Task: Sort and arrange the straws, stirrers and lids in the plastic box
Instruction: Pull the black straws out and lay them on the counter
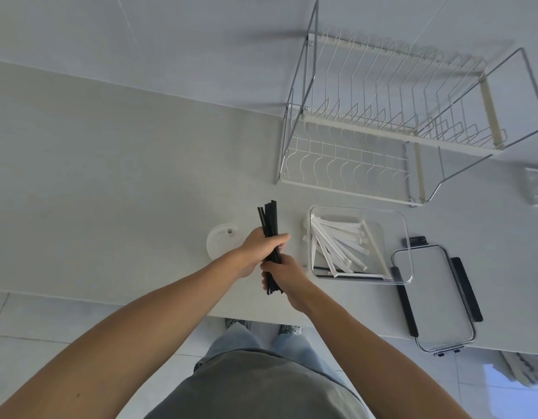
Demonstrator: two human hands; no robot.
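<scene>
Both hands grasp a bundle of black stirrers [270, 234], left hand [258, 249] above right hand [284, 275]. Right of them, the box [408, 237] holds what look like wrapped straws [337, 246].

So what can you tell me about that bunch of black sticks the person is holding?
The black sticks are thin, straight and flat-looking, probably plastic, gathered into one tight bundle. Both hands grip it above the counter: the left hand around the middle, the right hand just below. The ends are uneven, fanning slightly at the top. The bundle sits between a white lid and the clear box.
</scene>
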